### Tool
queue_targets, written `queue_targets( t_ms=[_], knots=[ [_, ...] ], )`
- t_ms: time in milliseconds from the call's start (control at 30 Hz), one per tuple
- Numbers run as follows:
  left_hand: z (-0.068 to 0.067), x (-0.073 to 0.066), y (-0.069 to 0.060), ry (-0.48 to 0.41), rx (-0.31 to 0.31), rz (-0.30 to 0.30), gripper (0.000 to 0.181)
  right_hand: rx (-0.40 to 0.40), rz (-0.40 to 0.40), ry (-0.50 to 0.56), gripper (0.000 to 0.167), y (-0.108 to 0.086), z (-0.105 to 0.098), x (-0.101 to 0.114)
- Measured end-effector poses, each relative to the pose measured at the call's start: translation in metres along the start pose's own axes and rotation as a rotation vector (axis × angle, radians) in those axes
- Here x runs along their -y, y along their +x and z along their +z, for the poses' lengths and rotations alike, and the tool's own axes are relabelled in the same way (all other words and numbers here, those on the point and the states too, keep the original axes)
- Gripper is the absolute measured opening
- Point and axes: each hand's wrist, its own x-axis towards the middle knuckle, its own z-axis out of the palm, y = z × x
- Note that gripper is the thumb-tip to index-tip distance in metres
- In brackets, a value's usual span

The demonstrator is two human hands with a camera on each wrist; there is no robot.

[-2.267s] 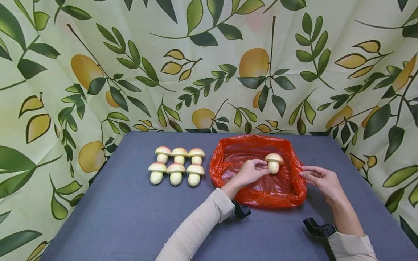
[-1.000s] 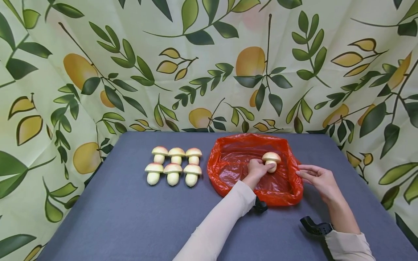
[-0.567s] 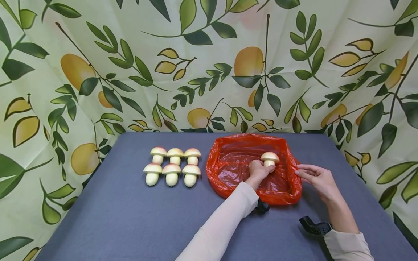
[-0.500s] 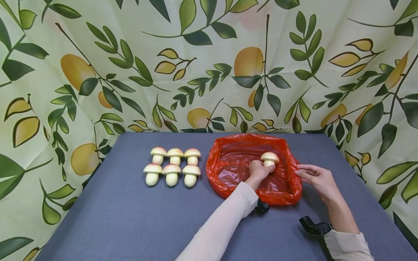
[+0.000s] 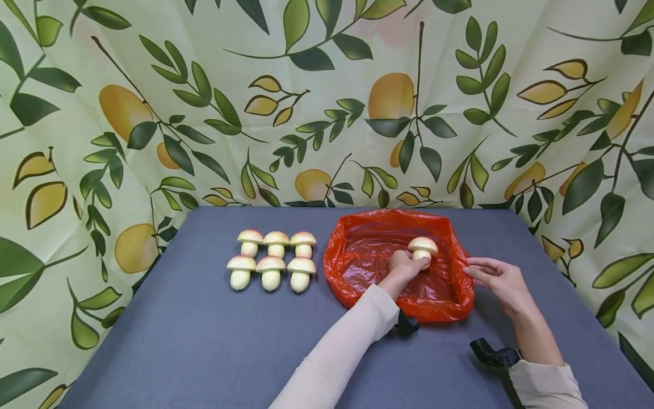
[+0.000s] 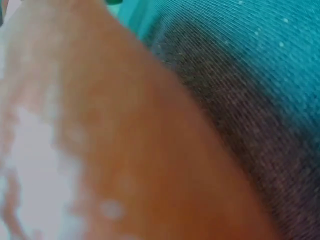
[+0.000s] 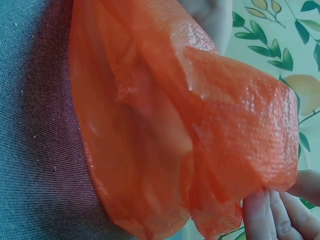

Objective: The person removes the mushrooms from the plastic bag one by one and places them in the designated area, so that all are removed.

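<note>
A red plastic bag (image 5: 333, 264) stands with its mouth wide on the table, its rim folded outward. Inside, my left hand (image 5: 402, 267) grips a toy mushroom (image 5: 423, 244) by its stem; the pale cap shows above the fingers. My right hand (image 5: 503, 284) pinches the bag's right rim between thumb and fingers. The right wrist view shows fingers (image 7: 259, 212) against the red plastic. Bare skin and dark cloth fill the left wrist view, with no held thing visible there. Whether the mushroom touches the bag's bottom, I cannot tell.
Left of the bag, several similar mushrooms lie in two rows, among them a front-row mushroom (image 5: 271, 272). The dark blue-grey table (image 5: 204, 341) ends at a leaf-and-fruit patterned curtain (image 5: 317, 113) behind and at both sides.
My left arm has reached further into the bag, and the fingers have closed more fully round the mushroom's stem. The right hand keeps its hold on the rim. The view shifts slightly.
</note>
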Motion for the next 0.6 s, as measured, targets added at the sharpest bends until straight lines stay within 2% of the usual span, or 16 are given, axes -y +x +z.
queue_targets(
  t_ms=[400, 600],
  knots=[
    [-0.003, -0.010, -0.010, -0.153, 0.064, -0.055, 0.022, -0.004, 0.020, -0.034, 0.012, 0.001, 0.000, -0.002],
    [-0.013, -0.012, -0.017, -0.189, 0.110, -0.060, 0.022, -0.015, 0.017, -0.038, 0.013, 0.002, -0.001, -0.004]
  ],
)
